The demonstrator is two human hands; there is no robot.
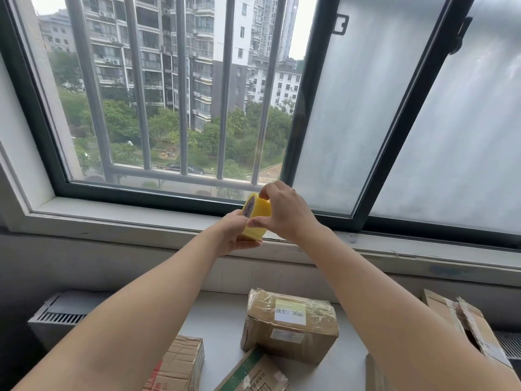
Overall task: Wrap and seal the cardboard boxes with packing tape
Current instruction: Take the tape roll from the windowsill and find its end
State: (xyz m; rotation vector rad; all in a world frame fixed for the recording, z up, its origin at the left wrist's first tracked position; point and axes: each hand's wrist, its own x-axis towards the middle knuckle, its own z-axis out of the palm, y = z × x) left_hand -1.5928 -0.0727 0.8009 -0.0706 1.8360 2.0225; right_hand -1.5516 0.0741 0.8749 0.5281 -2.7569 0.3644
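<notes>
Both arms are stretched out at window-sill height. My left hand grips a yellow roll of packing tape from below and the side. My right hand pinches the roll's top and front edge with fingertips and thumb. Below the arms, a cardboard box wrapped in clear tape, with a white label, sits on the pale table. Several other boxes lie around it: one at the lower left, a green-printed one at the bottom, and an open one at the right.
A wide window with metal bars and dark frames fills the upper view, with a white sill beneath it. A radiator grille sits at the left and another at the far right.
</notes>
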